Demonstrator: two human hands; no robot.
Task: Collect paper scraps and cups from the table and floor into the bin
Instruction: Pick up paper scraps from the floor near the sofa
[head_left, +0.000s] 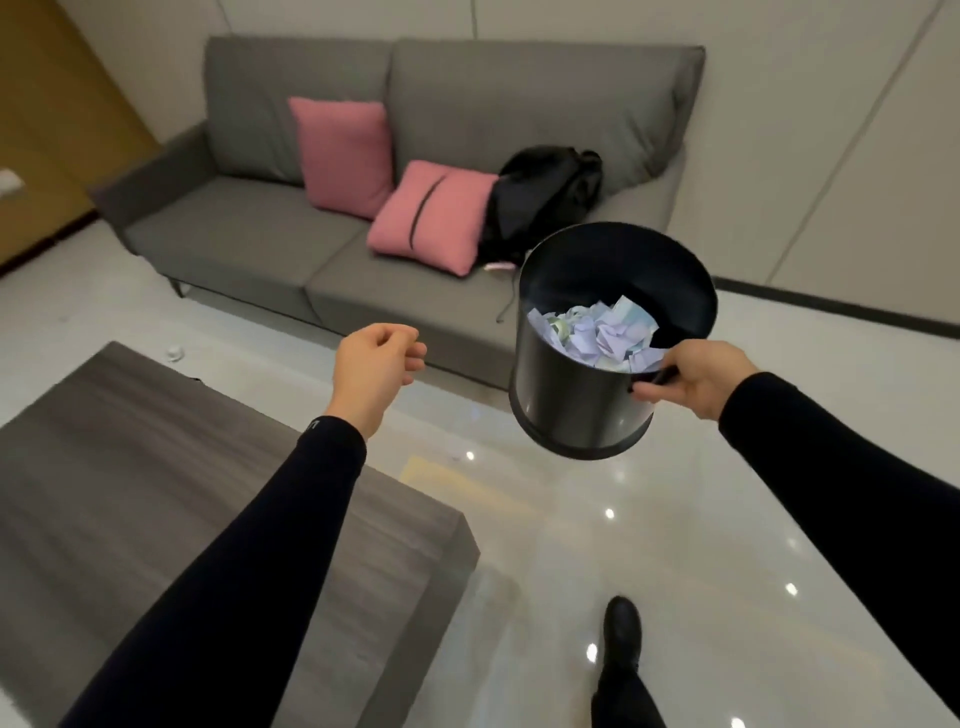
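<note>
Bin (582, 405): held in the air off the table's (156, 441) far right corner, gripped at the rim by the right hand (691, 382), part-filled with paper scraps (597, 332). Left hand (376, 364): loosely curled, empty. Judged mid-collection; next, needed carrying to the white scrap (175, 353) beyond the table's far edge.

Your glossy floor (623, 519) bears the grey sofa (249, 244) and, in front of it, a dark table (156, 493). One scrap (175, 353) (small, white) lies on the floor near the sofa.
</note>
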